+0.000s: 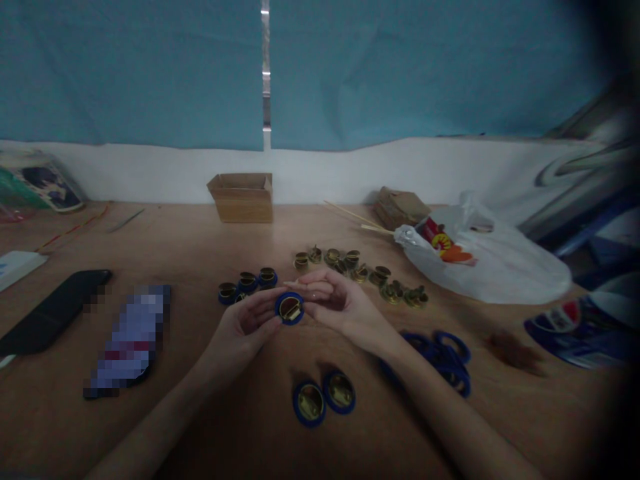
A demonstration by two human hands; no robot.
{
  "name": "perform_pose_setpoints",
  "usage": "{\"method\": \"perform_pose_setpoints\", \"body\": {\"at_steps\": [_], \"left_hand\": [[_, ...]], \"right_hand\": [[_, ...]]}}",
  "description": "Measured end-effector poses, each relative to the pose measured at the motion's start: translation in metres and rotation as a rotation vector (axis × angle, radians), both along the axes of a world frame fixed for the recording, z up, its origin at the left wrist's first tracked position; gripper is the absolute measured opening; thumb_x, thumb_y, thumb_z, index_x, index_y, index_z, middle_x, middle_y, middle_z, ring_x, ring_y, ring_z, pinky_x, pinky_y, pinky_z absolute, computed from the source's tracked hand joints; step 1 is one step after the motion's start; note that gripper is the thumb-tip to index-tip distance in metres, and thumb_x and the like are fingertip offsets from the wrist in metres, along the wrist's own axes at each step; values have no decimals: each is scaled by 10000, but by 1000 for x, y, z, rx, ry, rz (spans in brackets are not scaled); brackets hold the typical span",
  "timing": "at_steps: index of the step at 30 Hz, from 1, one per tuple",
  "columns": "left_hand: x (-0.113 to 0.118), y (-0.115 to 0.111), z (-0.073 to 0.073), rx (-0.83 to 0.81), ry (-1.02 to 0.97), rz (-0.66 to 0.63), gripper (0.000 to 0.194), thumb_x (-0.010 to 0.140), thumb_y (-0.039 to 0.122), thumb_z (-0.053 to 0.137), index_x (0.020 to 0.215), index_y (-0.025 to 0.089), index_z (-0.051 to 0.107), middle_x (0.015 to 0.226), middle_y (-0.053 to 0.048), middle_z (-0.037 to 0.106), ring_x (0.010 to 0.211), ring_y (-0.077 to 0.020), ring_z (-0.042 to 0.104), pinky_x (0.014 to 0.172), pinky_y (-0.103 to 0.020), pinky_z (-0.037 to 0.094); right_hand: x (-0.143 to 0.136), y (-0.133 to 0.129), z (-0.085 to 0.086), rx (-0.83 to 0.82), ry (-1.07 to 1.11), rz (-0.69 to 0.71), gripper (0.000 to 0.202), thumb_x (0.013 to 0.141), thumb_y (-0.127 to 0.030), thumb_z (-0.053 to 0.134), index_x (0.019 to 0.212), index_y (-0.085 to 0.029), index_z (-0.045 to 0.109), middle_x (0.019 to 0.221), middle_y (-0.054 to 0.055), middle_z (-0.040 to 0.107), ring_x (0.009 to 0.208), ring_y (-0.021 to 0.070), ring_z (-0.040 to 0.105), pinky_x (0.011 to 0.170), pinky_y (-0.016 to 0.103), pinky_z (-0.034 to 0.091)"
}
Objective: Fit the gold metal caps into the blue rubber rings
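Between my two hands is a round brass-coloured piece with a blue ring around it, a bar across its face. My left hand pinches its left edge, and my right hand holds the right edge with thumb and fingers. Two more blue-ringed pieces lie side by side below the hands. Several others sit just beyond my left hand. Brass pieces without blue rings are scattered behind my right hand. Loose blue rings lie by my right forearm, which partly hides them.
An open cardboard box stands at the back, with a brown package and thin sticks further right. A white plastic bag and a blue packet lie at the right. A black phone and a blurred-out object are at the left.
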State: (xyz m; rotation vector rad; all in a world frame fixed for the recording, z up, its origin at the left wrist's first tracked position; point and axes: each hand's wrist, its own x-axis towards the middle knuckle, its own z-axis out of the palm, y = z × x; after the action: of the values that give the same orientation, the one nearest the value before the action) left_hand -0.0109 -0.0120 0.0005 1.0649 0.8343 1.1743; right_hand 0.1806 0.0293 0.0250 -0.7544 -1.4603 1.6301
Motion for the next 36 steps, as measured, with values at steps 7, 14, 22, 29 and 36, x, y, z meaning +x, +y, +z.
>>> {"method": "perform_pose_setpoints", "body": {"at_steps": [7,14,22,29,36], "left_hand": [[-3,-1,-2,-33,-4,-5,417,779,194,735,1187,206,652,1249,-107,674,1141,-239,641,1016,-364,479],[-4,-1,-5,-13,8,8,409,774,191,734,1174,186,649,1241,-115,676,1127,-243,648,1011,-375,484],[-6,0,-7,-27,13,-1,405,776,189,734,1173,190,650,1227,-108,685,1107,-233,658,1008,-367,485],[-6,1,-6,-44,7,7,413,764,190,740,1168,174,652,1194,-123,700,1084,-244,670,979,-371,500],[-6,-1,-7,-61,-17,14,412,746,183,759,1146,178,661,1136,-107,730,1042,-234,689,935,-337,522]], "right_hand": [[-5,-1,-3,8,-13,-38,312,720,-216,758,965,-213,565,1040,48,731,910,160,710,830,317,570],[-7,-2,-4,16,20,-46,296,706,-195,767,940,-213,586,929,10,732,810,119,703,765,261,564],[-10,-1,-8,11,16,-63,311,686,-220,778,936,-208,594,858,-4,713,759,119,686,721,256,554],[-13,-3,-8,31,12,-103,304,661,-201,775,908,-220,599,807,-19,698,695,104,665,671,239,549],[-13,-3,-8,39,-8,-114,317,658,-195,770,923,-208,597,826,-10,709,719,121,678,676,249,546]]}}
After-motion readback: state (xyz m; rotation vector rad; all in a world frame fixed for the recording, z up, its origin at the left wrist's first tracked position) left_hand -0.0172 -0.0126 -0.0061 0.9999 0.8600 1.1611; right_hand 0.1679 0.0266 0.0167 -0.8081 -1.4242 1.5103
